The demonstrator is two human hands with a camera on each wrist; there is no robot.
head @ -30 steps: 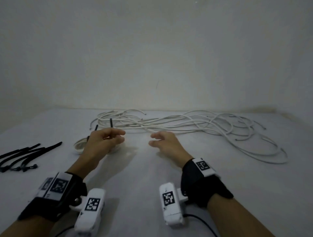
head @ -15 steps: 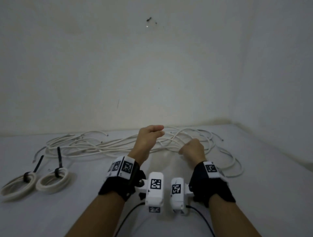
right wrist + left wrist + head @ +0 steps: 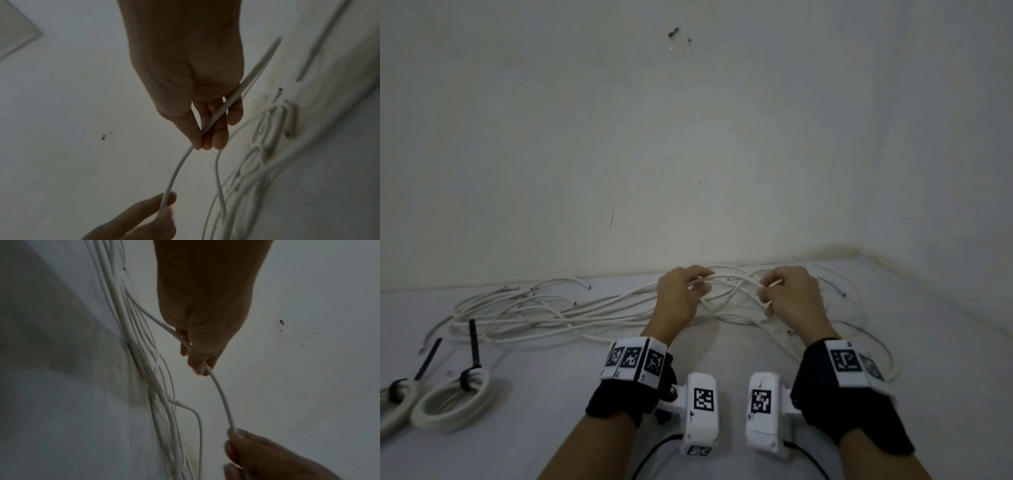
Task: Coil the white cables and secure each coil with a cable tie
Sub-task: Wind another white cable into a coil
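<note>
A tangle of loose white cables lies along the back of the white table, by the wall. Both hands are raised above it and share one white cable stretched between them. My left hand pinches that cable between thumb and fingers. My right hand pinches the same cable near its free end, which sticks out past the fingers. Two finished coils sit at the front left, one coil bound by a black cable tie, the other coil partly cut off by the frame edge.
The wall rises right behind the cable pile, and a side wall closes the corner at the right. Bare white table surface lies between the coils and my forearms. Loose cable loops spread to the right of my right wrist.
The view swung right, away from the loose black ties. Both hands left the coils, reached to the cable pile and lifted one cable, now stretched between them.
</note>
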